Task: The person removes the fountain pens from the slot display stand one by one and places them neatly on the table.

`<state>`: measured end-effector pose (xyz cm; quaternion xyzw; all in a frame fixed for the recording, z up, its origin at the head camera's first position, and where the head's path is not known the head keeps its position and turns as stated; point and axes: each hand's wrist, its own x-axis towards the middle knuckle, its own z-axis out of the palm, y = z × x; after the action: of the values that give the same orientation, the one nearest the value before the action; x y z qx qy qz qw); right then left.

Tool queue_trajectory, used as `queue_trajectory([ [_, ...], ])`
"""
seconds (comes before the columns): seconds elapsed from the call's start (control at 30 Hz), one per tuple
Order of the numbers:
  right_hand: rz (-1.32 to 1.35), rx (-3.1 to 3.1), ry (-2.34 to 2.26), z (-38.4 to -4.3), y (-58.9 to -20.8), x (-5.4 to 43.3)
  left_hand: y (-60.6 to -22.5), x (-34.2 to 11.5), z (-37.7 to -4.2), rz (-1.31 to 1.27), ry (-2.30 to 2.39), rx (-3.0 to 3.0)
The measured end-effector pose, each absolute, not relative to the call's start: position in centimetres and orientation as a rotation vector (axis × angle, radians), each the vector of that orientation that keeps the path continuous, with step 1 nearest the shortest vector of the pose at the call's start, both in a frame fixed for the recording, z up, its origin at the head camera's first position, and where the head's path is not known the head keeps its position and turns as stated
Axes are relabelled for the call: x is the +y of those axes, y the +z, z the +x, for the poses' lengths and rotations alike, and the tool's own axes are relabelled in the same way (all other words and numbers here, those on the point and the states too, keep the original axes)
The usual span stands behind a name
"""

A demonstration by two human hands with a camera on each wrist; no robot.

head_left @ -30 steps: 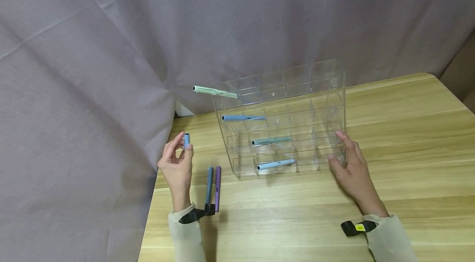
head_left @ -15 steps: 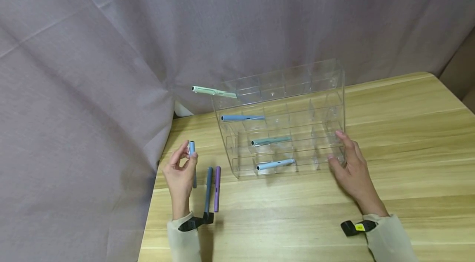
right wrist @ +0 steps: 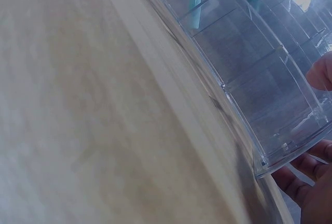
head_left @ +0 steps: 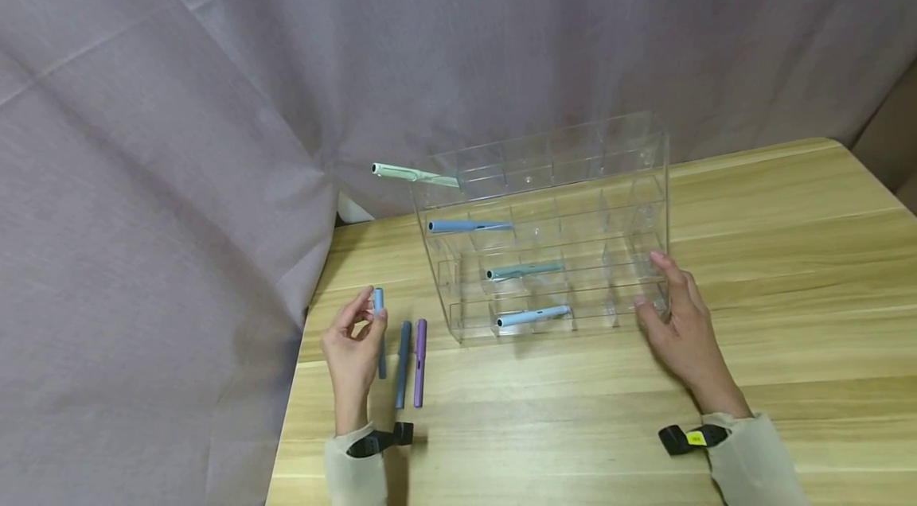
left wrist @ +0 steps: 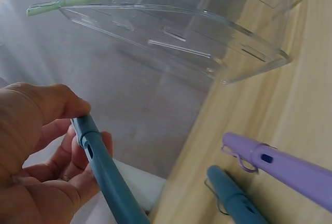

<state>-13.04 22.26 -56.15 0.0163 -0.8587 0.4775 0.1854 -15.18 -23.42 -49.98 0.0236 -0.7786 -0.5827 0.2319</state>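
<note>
My left hand (head_left: 354, 351) pinches a blue capped pen (left wrist: 111, 175) near one end, between thumb and fingers. That pen lies just left of a dark blue pen (head_left: 403, 365) and a purple pen (head_left: 419, 363) on the table. To the right stands a clear acrylic rack (head_left: 587, 231) with divided compartments. My right hand (head_left: 684, 335) grips the rack's right side, thumb at the front and fingers behind the side wall in the right wrist view. Pens rest on the rack's tiers: pale green (head_left: 415, 175), blue (head_left: 469, 227), grey-green (head_left: 524, 270) and light blue (head_left: 532, 317).
The wooden table (head_left: 544, 426) carries the rack and pens. Behind it hangs a grey curtain (head_left: 458, 44), which also runs down the table's left edge. The pale green pen juts past the rack's left side.
My left hand has come down toward me and slightly right with the blue pen, bringing it beside the two loose pens. My right hand has stayed on the rack.
</note>
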Motion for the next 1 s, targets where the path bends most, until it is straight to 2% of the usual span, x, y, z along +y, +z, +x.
queue_trajectory([
  [1.0,0.057,-2.4,1.336,-13.1,-56.3,22.3,-52.1,-24.0,-14.6,0.181,-1.52,-2.297],
])
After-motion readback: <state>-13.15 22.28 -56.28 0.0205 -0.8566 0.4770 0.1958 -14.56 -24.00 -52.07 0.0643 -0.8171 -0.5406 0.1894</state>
